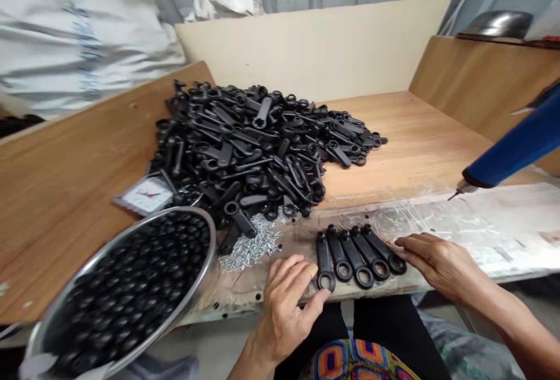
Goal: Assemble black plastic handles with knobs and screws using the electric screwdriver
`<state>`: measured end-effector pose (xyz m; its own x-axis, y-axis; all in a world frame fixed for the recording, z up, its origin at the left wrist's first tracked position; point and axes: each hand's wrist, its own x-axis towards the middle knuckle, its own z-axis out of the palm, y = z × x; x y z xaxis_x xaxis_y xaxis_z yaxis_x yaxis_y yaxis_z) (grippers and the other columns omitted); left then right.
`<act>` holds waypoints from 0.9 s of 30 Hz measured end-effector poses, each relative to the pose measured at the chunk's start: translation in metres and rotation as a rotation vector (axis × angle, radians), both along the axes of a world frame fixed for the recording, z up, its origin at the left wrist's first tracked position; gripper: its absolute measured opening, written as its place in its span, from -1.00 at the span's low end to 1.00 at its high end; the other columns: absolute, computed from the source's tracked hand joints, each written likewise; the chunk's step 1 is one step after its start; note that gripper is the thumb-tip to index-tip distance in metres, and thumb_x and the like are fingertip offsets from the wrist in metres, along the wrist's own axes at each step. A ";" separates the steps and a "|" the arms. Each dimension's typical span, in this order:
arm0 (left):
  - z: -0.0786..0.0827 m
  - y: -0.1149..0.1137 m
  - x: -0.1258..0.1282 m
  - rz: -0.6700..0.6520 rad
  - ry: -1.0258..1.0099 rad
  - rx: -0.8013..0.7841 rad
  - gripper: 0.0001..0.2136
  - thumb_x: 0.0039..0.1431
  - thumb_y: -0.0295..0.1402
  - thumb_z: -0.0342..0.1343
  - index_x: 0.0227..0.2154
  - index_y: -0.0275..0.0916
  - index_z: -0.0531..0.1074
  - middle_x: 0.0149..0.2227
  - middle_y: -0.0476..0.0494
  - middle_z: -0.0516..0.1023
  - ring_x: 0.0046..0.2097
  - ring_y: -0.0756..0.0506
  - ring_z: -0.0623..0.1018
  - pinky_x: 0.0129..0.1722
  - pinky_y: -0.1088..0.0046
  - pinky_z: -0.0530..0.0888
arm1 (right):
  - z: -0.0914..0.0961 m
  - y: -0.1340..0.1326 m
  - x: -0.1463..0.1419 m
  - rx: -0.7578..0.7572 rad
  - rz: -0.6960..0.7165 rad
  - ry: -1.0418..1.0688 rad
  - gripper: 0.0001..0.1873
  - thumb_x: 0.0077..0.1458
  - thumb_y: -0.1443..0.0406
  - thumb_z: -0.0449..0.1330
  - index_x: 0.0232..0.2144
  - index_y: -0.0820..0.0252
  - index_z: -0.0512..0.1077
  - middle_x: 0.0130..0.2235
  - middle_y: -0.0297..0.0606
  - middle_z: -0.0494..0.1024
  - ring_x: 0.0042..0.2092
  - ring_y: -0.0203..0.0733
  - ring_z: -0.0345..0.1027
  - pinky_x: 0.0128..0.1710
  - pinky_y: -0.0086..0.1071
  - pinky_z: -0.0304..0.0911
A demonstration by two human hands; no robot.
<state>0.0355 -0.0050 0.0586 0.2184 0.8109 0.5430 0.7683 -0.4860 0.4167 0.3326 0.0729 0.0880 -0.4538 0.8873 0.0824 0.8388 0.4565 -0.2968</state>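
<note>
Several black plastic crank handles [350, 251] lie side by side in a row on the worn front strip of the bench, ring ends toward me, knobbed ends away. My left hand [284, 301] is left of the row, fingers apart, its thumb at the ring of the leftmost handle [324, 260]. On the other side, my right hand [441, 260] lies with fingers stretched out, the tips against the rightmost handle [382, 248]. Neither hand is wrapped round anything. Small silver screws [256, 243] are scattered in a heap beyond my left hand.
A large pile of black handles [245, 140] covers the bench's back left. A metal basin [212, 240] full of round black knobs [131, 292] stands at the front left, near a small square clock [146, 194]. A blue power screwdriver [516, 140] hangs at right, bit pointing down-left.
</note>
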 end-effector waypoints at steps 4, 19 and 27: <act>0.002 -0.012 -0.019 0.068 -0.131 0.139 -0.81 0.05 -0.58 0.05 -0.26 -0.27 0.38 -0.37 -0.13 0.51 -0.24 -0.10 0.48 -0.17 0.27 0.39 | 0.023 0.011 -0.032 0.205 0.194 0.107 -0.71 0.19 0.18 -0.02 -0.24 0.10 0.46 -0.27 -0.15 0.54 -0.30 -0.12 0.42 -0.38 -0.31 0.31; -0.025 -0.026 -0.068 0.252 -0.249 0.187 -0.79 0.06 -0.58 0.02 -0.22 -0.31 0.38 -0.45 -0.13 0.45 -0.34 -0.06 0.44 -0.29 0.35 0.40 | 0.022 0.032 -0.257 0.077 0.655 -0.291 -0.86 -0.03 0.48 0.09 -0.42 0.24 0.43 -0.38 -0.19 0.51 -0.32 -0.17 0.34 -0.50 -0.42 0.02; -0.025 -0.028 -0.070 0.222 -0.271 0.183 -0.76 0.03 -0.60 0.03 -0.20 -0.32 0.37 -0.45 -0.12 0.42 -0.33 -0.07 0.42 -0.30 0.34 0.39 | 0.016 0.049 -0.262 -0.059 0.662 -0.243 -0.81 0.03 0.46 0.07 -0.54 0.23 0.42 -0.45 -0.25 0.49 -0.35 -0.25 0.32 -0.42 -0.44 0.04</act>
<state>-0.0344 -0.0326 0.0336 -0.1227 0.7064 0.6971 0.7371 -0.4054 0.5407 0.0703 0.1222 0.1038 -0.8991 0.4183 -0.1292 0.4359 0.8825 -0.1767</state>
